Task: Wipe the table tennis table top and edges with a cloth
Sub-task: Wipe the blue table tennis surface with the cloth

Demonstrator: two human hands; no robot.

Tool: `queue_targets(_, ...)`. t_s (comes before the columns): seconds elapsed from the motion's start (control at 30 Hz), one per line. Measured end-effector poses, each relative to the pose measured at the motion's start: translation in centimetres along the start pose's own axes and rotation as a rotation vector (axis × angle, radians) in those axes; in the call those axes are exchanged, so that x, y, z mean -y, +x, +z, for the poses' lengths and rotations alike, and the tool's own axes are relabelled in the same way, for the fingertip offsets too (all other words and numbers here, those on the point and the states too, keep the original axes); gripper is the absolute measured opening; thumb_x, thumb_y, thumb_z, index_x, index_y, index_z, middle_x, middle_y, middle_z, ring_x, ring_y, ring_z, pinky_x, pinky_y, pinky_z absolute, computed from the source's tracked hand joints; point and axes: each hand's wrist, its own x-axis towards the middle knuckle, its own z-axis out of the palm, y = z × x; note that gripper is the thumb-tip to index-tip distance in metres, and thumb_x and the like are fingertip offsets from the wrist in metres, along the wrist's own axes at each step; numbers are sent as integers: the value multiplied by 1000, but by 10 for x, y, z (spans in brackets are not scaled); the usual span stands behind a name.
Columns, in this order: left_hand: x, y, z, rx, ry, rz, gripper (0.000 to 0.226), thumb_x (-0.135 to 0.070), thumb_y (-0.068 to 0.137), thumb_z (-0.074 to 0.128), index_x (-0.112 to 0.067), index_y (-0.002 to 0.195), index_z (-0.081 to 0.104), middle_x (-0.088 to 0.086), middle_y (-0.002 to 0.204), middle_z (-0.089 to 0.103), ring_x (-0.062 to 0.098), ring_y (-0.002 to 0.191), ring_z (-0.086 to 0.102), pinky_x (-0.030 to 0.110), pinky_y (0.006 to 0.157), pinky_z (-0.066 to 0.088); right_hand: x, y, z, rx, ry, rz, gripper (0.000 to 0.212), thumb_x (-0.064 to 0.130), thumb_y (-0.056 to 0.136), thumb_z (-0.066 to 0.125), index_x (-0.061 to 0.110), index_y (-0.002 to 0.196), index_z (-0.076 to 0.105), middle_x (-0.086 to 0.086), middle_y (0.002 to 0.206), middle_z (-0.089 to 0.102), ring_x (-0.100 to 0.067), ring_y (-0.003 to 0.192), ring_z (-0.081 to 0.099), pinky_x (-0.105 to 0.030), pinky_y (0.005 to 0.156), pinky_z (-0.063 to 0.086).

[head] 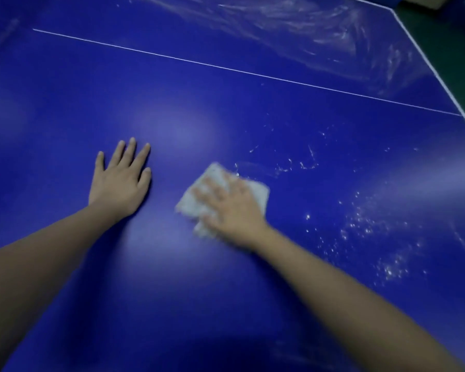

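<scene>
The blue table tennis table top (226, 108) fills the view. My right hand (231, 208) presses flat, fingers spread, on a folded white cloth (259, 193) lying on the surface; hand and cloth are blurred by motion. My left hand (121, 181) rests flat on the table to the left of the cloth, fingers straight. White specks and smears (368, 229) cover the surface to the right of the cloth.
A thin white centre line (226, 67) crosses the table. The white-lined table edge (440, 76) runs down the right side, with dark green floor (451, 30) beyond. Streaky white residue (333, 30) marks the far right part.
</scene>
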Motion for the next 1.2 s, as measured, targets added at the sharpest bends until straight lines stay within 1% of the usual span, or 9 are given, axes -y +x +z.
queue_targets(0.23,1,0,2,-3,22,-27,52,-41,99,17,-31,149,7,-5,157,4,11,144,-1,42,114,0,-149,41,-8,-108,86,728,47,40,96,29,30,142,32,-3,150,30,-34,136,23,-46,110,17)
queue_targets(0.33,0,-1,0,-1,5,-35,60,-48,90,8,-32,148,5,-9,154,2,7,143,-2,40,114,0,-79,31,-10,-178,87,368,45,39,89,37,21,128,52,-13,133,48,-38,118,41,-44,96,29)
queue_targets(0.43,0,-1,0,-16,1,-32,62,-51,88,6,-31,147,7,-10,153,5,5,141,2,41,113,4,6,-3,2,-135,76,-124,58,52,80,35,28,130,54,-5,137,51,-36,128,35,-46,106,22)
queue_targets(0.57,4,1,2,-3,-26,-39,61,-51,90,11,-33,148,15,-8,154,13,8,141,9,42,111,8,-35,40,0,-117,26,-247,51,53,86,43,33,133,51,0,140,49,-34,128,42,-42,104,31)
queue_targets(0.77,8,0,3,14,-16,-47,56,-51,92,12,-40,147,11,-11,154,11,3,141,3,39,111,6,-247,98,-28,-321,275,756,37,53,84,37,29,94,63,9,85,60,-19,84,62,-26,69,33)
queue_targets(0.87,8,1,3,28,-10,-47,55,-51,93,12,-41,147,11,-12,155,11,1,141,1,36,111,5,-282,103,-27,-139,150,1092,53,48,91,21,30,135,44,-6,143,44,-32,134,33,-49,108,23)
queue_targets(1.0,11,1,3,77,-21,-74,55,-54,94,9,-41,147,12,-12,155,12,0,142,-1,22,110,-7,-193,146,-21,-270,162,691,39,46,94,32,25,116,56,-8,124,52,-34,118,46,-45,101,35)
queue_targets(1.1,16,2,8,120,-37,-76,56,-55,93,8,-40,147,13,-16,156,8,2,143,1,21,109,-11,-94,149,0,-187,74,180,44,48,90,37,31,130,45,0,139,42,-32,133,29,-45,107,23)
queue_targets(1.2,22,4,13,125,-40,-82,56,-55,93,11,-40,147,14,-19,156,5,4,143,3,22,109,-11,-73,168,0,-88,183,64,54,49,90,37,35,141,34,2,153,29,-33,142,11,-48,112,8)
